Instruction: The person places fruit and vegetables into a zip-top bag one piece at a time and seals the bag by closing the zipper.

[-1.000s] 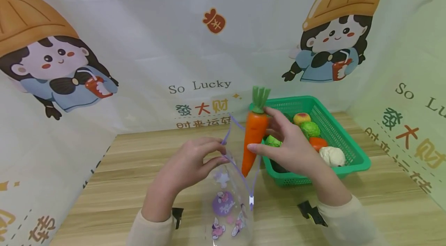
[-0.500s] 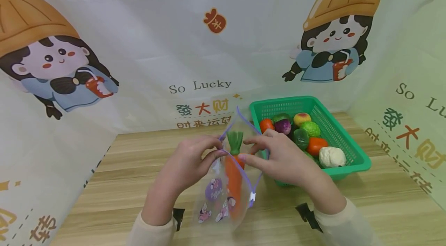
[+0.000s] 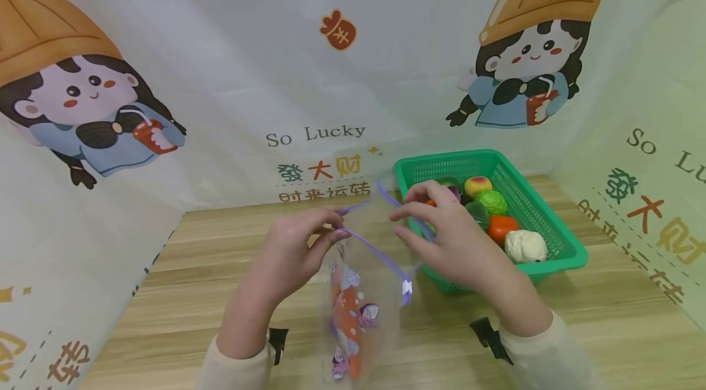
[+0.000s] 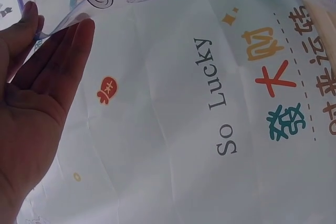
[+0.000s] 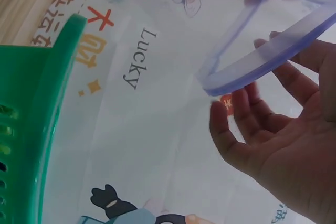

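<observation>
My left hand (image 3: pixel 295 249) pinches the purple rim of a clear zip bag (image 3: pixel 380 316) printed with pink and purple cartoon figures. The bag hangs with its mouth spread, a white slider (image 3: pixel 407 287) at the near end of the rim. Inside it, low down, an orange carrot (image 3: pixel 347 322) shows through the plastic. My right hand (image 3: pixel 455 237) hovers at the right side of the mouth, fingers loosely bent and holding nothing. In the right wrist view its fingers are right at the purple rim (image 5: pixel 252 72). The left wrist view shows the left fingertips on the bag's edge.
A green basket (image 3: pixel 562 255) stands behind the right hand. It holds several pieces of produce, among them a white cauliflower-like piece (image 3: pixel 526 247), a red tomato (image 3: pixel 502 229) and a peach (image 3: pixel 477 186). A printed cloth (image 3: pixel 237 71) closes off the back of the wooden table (image 3: pixel 182 304).
The right hand has lowered the carrot into the bag and let go of it. The carrot has sunk down inside. The right hand has then moved up and slightly right. The left hand keeps its pinch.
</observation>
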The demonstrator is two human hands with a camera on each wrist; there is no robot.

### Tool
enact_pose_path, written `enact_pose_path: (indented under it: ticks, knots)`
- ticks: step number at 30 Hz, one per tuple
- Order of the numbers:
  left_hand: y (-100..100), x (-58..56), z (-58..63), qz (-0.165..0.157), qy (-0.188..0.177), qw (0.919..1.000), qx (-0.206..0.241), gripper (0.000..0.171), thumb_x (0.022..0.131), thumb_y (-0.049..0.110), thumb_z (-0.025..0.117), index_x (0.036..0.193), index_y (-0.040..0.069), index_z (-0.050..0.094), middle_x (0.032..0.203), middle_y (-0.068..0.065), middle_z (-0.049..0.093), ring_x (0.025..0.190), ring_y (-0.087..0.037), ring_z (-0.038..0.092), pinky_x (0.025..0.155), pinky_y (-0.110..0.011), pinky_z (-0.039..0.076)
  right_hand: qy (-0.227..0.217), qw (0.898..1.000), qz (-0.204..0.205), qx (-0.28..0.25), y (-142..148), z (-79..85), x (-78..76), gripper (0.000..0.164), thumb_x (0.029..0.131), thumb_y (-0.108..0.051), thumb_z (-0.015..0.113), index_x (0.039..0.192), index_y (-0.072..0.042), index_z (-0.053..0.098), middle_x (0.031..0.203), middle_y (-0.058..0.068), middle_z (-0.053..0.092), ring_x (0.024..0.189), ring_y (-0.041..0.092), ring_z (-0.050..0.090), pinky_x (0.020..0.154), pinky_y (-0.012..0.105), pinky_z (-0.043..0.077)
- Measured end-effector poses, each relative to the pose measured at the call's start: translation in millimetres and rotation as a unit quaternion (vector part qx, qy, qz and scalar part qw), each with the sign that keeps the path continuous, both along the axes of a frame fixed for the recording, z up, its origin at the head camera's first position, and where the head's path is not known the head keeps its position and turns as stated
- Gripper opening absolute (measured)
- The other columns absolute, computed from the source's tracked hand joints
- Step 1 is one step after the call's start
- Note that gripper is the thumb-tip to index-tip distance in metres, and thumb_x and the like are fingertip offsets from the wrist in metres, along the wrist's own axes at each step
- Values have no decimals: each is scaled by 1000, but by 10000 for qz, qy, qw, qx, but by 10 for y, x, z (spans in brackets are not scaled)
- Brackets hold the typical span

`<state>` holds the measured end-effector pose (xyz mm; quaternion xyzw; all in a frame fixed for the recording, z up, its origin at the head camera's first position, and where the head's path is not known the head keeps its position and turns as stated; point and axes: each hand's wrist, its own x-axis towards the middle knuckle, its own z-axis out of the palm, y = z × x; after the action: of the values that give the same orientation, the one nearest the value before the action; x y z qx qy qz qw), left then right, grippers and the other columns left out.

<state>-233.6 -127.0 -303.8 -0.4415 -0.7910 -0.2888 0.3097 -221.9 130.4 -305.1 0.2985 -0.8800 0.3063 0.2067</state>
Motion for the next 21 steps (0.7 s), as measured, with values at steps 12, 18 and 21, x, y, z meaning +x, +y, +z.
enact_pose_path:
  ticks: [12, 18, 21]
  knots:
    - [-39, 49, 88, -233, -78, 9937, 1089, 16, 79, -8, 72, 91, -2, 65, 98, -12, 70, 88, -21, 67, 75, -24, 56, -2359, 9663, -248, -1003, 180, 91, -17, 30, 92, -19, 66, 121, -13, 63, 96, 6, 69, 55, 18, 63, 54, 33, 56]
    - [-34, 29, 60, -220, -191, 9963, 814, 12, 81, -2, 73, 90, 1, 66, 102, -12, 70, 95, -21, 66, 77, -24, 55, -2446, 9635, -162, -1078, 195, 64, -76, 30, 95, -24, 63, 121, -11, 61, 94, 7, 68, 61, 18, 65, 58, 32, 58]
    - [-30, 13, 37, -204, -253, 9968, 727, 11, 82, 0, 73, 90, 2, 66, 103, -11, 70, 98, -21, 65, 77, -22, 55, -2460, 9638, -365, -957, 245, 35, -129, 29, 97, -30, 59, 121, -13, 61, 93, 4, 69, 65, 19, 65, 60, 33, 57]
